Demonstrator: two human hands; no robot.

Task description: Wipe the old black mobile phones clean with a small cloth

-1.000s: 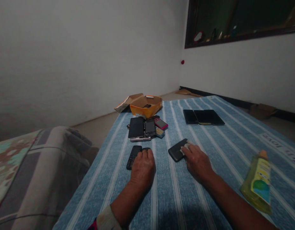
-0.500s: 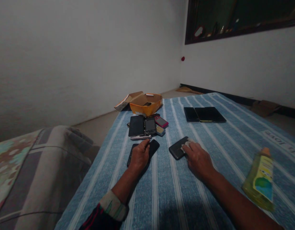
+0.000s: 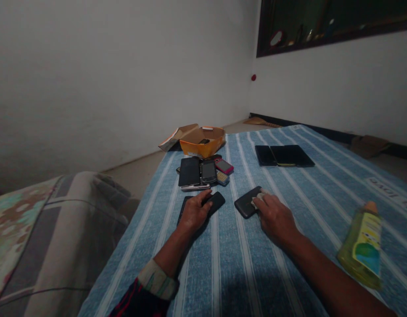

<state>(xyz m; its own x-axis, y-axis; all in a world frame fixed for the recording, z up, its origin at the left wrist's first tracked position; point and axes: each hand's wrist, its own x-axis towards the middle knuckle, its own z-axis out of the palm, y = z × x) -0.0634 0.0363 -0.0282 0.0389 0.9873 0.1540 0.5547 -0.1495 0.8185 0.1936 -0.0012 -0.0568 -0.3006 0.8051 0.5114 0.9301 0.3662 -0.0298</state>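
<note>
My left hand (image 3: 192,215) is over a black keypad phone (image 3: 217,201) on the striped cloth, its thumb and fingers gripping it. Part of the keypad shows on the left, and the palm hides the middle. Pinched in my right hand (image 3: 275,218) is a small crumpled white cloth (image 3: 258,199), which rests against a dark phone-shaped piece (image 3: 247,203). That piece lies tilted, with its far right end partly under the fingers. Just beyond my left hand is a heap of old phones, including a black flat one (image 3: 189,171), a grey one (image 3: 208,171) and a pink one (image 3: 224,166).
An open orange cardboard box (image 3: 203,147) stands behind the heap, a dark item inside. Several black flat devices (image 3: 284,156) lie at the back right. A bottle of yellow-green liquid (image 3: 362,246) lies near my right forearm. Grey bedding (image 3: 81,229) is on the left.
My left thumb has shifted over the black keypad phone, which has turned slightly to the right. My right hand stays on the dark piece with the cloth. The view has moved a little.
</note>
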